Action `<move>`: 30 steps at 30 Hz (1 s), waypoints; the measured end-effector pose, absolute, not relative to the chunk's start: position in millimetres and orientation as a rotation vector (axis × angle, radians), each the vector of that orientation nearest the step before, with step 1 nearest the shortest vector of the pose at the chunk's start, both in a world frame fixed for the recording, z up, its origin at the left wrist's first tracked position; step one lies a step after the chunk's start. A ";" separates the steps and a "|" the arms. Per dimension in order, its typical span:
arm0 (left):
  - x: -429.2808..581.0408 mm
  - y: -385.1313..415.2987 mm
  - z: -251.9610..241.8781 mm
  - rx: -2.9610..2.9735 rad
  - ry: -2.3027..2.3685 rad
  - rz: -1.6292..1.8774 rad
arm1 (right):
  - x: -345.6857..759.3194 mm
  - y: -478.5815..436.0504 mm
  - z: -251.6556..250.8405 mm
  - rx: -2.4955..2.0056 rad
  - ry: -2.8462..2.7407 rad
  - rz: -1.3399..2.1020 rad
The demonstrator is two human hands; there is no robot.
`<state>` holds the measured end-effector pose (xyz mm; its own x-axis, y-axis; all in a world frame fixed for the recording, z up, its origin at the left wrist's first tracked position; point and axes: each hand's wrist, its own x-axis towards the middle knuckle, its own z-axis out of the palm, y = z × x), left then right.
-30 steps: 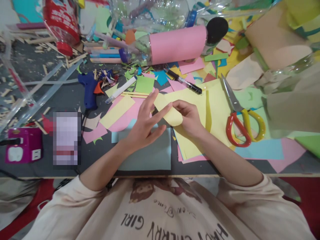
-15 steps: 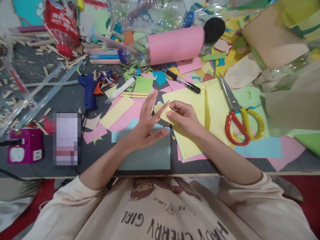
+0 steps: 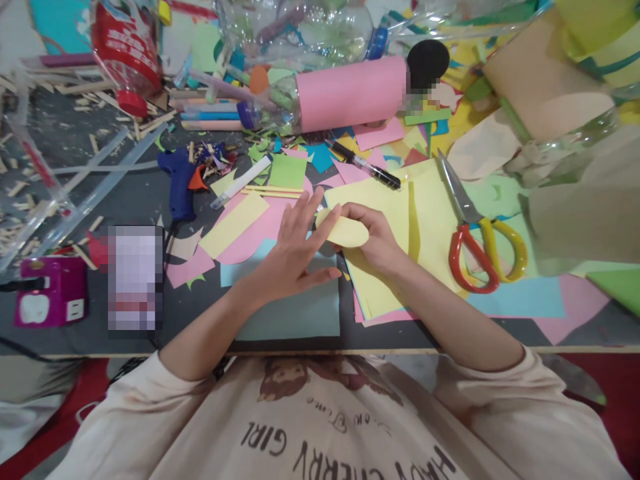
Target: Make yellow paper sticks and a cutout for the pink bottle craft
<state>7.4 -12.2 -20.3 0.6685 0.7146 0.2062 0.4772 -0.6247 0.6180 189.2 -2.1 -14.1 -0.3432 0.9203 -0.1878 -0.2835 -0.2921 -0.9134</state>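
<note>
A small pale yellow paper oval (image 3: 347, 230) is held at its right side by my right hand (image 3: 377, 233), whose fingers are curled behind it. My left hand (image 3: 295, 250) is open, fingers spread, with the index fingertip by the oval's left edge; whether it touches cannot be made out. Below the hands lies a grey-blue sheet (image 3: 300, 313). Yellow paper sheets (image 3: 385, 287) are stacked beneath and beside my right forearm. Scissors (image 3: 473, 227) with red and yellow handles rest to the right, over the edge of the yellow sheets.
Behind my hands lie a black marker (image 3: 367, 163), a white pen (image 3: 243, 180) and a pink-wrapped bottle (image 3: 353, 93). On the left are a blue glue gun (image 3: 177, 183), a blurred-out phone (image 3: 134, 279) and a purple box (image 3: 50, 291). Paper scraps and wood sticks cover much of the table.
The yellow paper piece, seen folded or curled before, now shows as a flat oval facing up. My right thumb no longer shows on top of it. My left hand has shifted only slightly.
</note>
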 end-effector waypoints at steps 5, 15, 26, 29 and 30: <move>7.8 -13.7 -20.5 2.420 0.941 0.602 | 189.5 -1.6 -10.5 -0.985 -1.059 1.738; 7.4 -8.1 -17.8 2.237 1.098 1.090 | 186.9 -5.5 -19.5 -0.870 -1.088 1.563; 7.8 -6.9 -10.2 1.834 1.113 1.159 | 182.3 -10.1 -25.8 -0.925 -1.224 1.368; 8.4 -7.0 -10.6 1.890 1.183 1.130 | 183.0 -12.1 -21.4 -0.954 -1.192 1.289; 8.5 -7.2 -11.4 1.910 1.193 1.134 | 183.3 -12.8 -20.1 -0.949 -1.197 1.258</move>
